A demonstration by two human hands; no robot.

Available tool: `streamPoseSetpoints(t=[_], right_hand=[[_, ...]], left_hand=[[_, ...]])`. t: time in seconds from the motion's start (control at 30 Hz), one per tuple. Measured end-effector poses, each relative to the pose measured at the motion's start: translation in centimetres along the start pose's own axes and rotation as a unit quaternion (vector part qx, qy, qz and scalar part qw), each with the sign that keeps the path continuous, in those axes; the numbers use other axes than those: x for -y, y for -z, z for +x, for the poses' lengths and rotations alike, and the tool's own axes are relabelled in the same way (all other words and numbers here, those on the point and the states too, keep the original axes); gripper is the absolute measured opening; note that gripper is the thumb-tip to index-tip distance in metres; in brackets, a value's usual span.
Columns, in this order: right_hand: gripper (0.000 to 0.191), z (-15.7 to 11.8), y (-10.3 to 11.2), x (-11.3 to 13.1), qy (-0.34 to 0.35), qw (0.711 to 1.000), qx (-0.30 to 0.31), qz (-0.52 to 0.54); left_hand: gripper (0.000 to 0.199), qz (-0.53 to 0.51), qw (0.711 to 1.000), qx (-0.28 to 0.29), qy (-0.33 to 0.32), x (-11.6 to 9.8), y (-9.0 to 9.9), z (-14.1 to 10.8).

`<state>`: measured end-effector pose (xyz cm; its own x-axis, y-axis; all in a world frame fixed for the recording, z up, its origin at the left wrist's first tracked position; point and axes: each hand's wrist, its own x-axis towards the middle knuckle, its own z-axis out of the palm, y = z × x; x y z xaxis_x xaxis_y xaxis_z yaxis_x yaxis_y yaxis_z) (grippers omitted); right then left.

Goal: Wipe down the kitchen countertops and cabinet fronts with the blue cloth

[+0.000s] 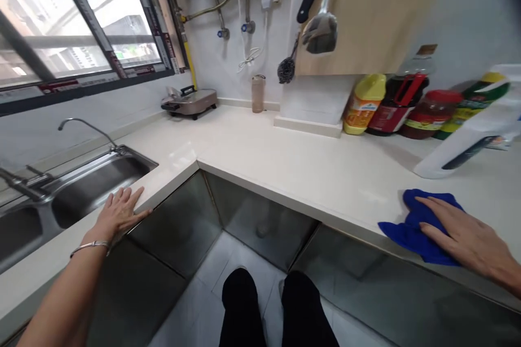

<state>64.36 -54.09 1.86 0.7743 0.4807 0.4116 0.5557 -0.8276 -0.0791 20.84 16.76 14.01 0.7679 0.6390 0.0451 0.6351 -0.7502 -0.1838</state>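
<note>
My left hand (121, 210) rests on the counter edge in front of the sink, its fingers spread over the white top and nothing held. A bracelet circles that wrist. At the right, my right hand (468, 236) presses on a blue cleaning cloth (423, 227), its thumb and fingers bent over the bunched fabric. The cloth lies on the white counter (301, 168), with part of it hanging over the front edge. Behind it leans a white spray bottle (459, 141).
A steel double sink (93, 187) with taps is at the left. An electric pan (191, 102) and a pinkish bottle (258, 94) stand in the back corner. Yellow (362, 105) and dark bottles (401, 100) line the right wall, beside a hanging spatula (321, 30) and a board (366, 21).
</note>
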Motion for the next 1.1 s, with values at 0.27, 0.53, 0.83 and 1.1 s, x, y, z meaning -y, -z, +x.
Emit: streamPoseSetpoints(t=[0.27, 0.53, 0.83, 1.1], right_hand=[[0.071, 1.6, 0.2, 8.5, 0.035, 0.998, 0.045, 0.019], [0.067, 8.0, -1.4, 23.3, 0.141, 0.989, 0.025, 0.036], [0.068, 19.2, -4.7, 39.5, 0.217, 0.967, 0.113, 0.068], [0.069, 27.9, -7.5, 52.1, 0.174, 0.968, 0.147, 0.109]], left_hand=[[0.076, -0.029, 0.999, -0.033, 0.006, 2.5, -3.0, -1.4], [0.077, -0.061, 0.997, -0.038, -0.021, 2.1, -2.6, -1.8], [0.079, -0.026, 0.998, -0.061, -0.018, 4.4, -5.6, -0.5], [0.087, -0.003, 0.999, -0.053, 0.009, 4.7, -6.4, -0.5]])
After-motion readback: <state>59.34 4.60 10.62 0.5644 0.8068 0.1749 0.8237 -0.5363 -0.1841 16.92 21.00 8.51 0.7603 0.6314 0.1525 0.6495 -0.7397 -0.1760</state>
